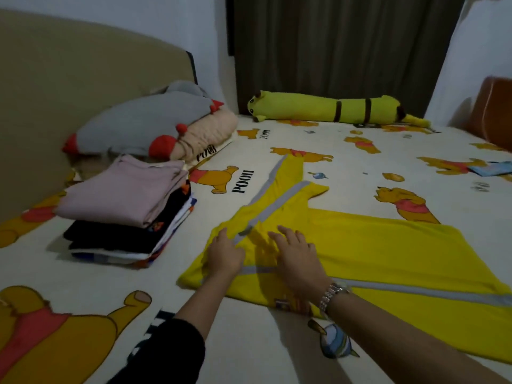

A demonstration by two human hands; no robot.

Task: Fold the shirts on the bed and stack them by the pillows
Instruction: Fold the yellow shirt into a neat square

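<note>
long yellow plush toy [332, 109] lies by dark curtain [346, 51]; brown headboard [69, 65] at left

The shirt [388, 250] is bright yellow with grey stripes along its sleeves and side. It lies on a cream bed sheet [291, 342] printed with orange-yellow bears in red tops and black lettering. Left of the shirt, the stack [124, 214] shows pale pink on top, black beneath, then white with blue and orange. Beyond the stack, a pillow [144, 120] is grey with red tips.
</note>
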